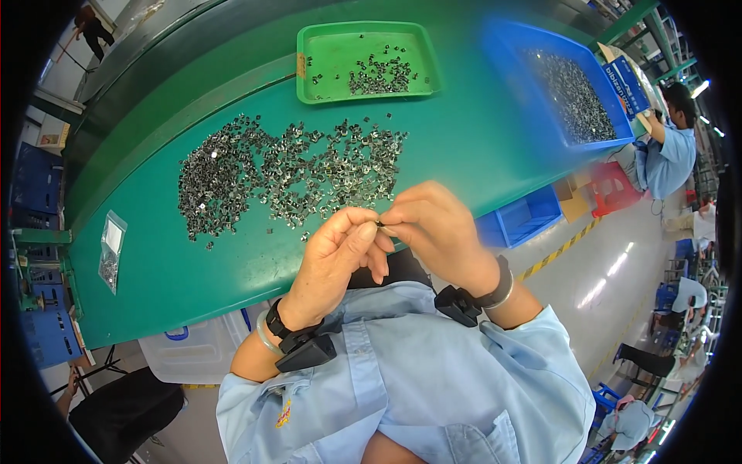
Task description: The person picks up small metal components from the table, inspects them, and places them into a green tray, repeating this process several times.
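Above the near edge of the green table, my two hands meet fingertip to fingertip. A small dark part is pinched between them; its kind is too small to make out. My left hand has thumb and forefinger closed on it, the other fingers curled below. My right hand reaches it from the right, thumb and fingers pressed together. Just beyond lie loose small square metal parts: a darker heap to the left and a shinier, more spread heap beside it.
A green tray with scattered parts stands at the back. To the right sits a blue bin full of small parts. A clear bag lies at the left. Blue crates stand below the right edge. A co-worker is beyond.
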Available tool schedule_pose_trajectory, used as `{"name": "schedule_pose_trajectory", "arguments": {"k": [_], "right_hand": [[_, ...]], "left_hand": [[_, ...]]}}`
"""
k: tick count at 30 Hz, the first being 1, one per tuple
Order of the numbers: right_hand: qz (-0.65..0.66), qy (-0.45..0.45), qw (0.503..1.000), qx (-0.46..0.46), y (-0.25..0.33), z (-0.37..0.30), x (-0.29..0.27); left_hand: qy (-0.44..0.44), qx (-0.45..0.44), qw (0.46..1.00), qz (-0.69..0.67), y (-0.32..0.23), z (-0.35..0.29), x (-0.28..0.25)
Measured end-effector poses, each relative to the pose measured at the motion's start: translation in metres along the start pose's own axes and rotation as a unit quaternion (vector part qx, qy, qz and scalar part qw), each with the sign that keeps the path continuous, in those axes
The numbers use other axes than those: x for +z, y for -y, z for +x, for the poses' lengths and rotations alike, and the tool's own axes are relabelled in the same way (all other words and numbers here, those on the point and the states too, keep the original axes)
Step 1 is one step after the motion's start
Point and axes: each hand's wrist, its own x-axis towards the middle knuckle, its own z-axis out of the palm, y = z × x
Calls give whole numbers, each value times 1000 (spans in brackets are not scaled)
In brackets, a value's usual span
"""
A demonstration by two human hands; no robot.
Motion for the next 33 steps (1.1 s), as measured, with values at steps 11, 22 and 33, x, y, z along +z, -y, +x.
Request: {"name": "schedule_pose_trajectory", "arguments": {"k": [11,22,33], "right_hand": [[6,3,1000,6,6,-5,2],[56,5,997,48,5,-10,1],[101,-11,993,61,9,-9,0]], "left_hand": [[8,0,1000,-22,8,-1,-7],[45,6,996,-80,16,3,-8],[63,-7,982,-178,16,1,1]]}}
